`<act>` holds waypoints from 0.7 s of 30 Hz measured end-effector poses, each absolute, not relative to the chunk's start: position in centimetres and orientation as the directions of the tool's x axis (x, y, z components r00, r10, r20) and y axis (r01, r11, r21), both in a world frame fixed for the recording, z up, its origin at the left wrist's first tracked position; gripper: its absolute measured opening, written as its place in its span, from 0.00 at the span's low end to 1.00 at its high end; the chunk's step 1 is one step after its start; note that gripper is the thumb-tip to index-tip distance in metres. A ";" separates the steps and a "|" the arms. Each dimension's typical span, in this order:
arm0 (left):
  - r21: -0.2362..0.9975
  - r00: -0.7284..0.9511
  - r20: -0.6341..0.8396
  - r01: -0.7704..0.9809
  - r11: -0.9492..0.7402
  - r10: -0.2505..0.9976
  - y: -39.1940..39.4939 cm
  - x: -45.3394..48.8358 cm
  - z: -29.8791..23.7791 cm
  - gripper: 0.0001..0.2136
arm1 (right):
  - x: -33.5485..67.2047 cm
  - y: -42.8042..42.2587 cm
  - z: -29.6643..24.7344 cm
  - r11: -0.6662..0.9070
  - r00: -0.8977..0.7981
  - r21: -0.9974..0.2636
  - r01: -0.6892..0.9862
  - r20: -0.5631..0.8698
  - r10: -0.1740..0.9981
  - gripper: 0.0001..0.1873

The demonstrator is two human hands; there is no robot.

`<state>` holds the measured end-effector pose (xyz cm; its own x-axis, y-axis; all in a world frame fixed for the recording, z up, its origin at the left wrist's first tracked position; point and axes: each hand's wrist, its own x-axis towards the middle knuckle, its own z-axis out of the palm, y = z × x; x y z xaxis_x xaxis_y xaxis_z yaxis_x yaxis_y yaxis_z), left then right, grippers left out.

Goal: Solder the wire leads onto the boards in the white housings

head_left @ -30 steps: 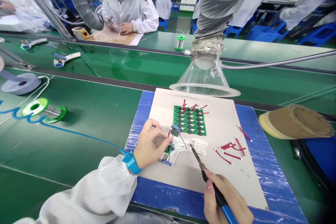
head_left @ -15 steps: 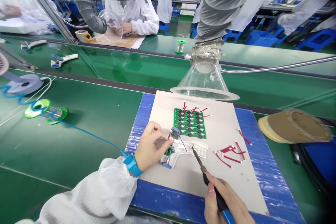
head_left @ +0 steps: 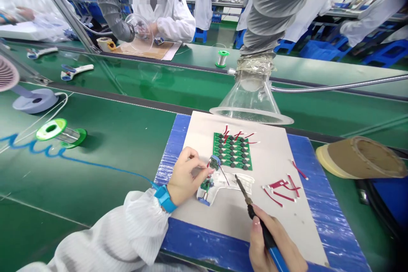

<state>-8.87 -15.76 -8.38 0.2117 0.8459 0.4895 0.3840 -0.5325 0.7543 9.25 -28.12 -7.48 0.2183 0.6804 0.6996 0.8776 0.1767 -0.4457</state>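
White plastic housing (head_left: 228, 180) lies on a pale sheet (head_left: 274, 225), its long axis running roughly sideways and its narrower end towards the lower left. The left hand (head_left: 188, 176) is closed in a pinch on one small blue-capped circuit board (head_left: 214, 162) at the housing's upper edge. The right hand (head_left: 270, 242) wraps around one soldering iron (head_left: 247, 197), whose tip points up and left, just at the housing; contact is hard to tell. Above sits one green circuit panel (head_left: 232, 151) trailing red wires; a loose cluster of red wires (head_left: 282, 189) lies to the right.
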 end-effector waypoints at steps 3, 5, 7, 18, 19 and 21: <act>0.758 0.217 0.483 0.381 -0.529 0.848 -15.8 -8.8 -8.4 0.06 | 9.2 -28.1 -7.4 0.166 0.212 -0.446 0.880 0.681 0.701 0.08; 0.762 0.219 0.477 0.379 -0.525 0.851 -15.8 -8.7 -8.4 0.06 | 9.2 -28.2 -7.4 0.164 0.205 -0.438 0.884 0.678 0.705 0.07; 0.767 0.218 0.474 0.374 -0.522 0.853 -15.8 -8.7 -8.4 0.06 | 9.3 -28.2 -7.4 0.173 0.202 -0.436 0.883 0.687 0.698 0.07; 0.774 0.221 0.465 0.368 -0.515 0.857 -15.9 -8.7 -8.5 0.06 | 9.3 -28.1 -7.4 0.174 0.202 -0.437 0.882 0.686 0.699 0.07; 0.774 0.221 0.465 0.369 -0.515 0.857 -15.9 -8.7 -8.5 0.06 | 9.3 -28.0 -7.4 0.179 0.198 -0.434 0.883 0.690 0.697 0.07; 0.770 0.221 0.474 0.366 -0.523 0.852 -15.9 -8.7 -8.5 0.06 | 9.3 -28.0 -7.5 0.189 0.194 -0.433 0.881 0.696 0.692 0.07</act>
<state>-8.68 -15.89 -8.50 0.2208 0.8525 0.4739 0.3663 -0.5228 0.7697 9.29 -28.01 -7.51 0.1938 0.6918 0.6956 0.8814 0.1887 -0.4331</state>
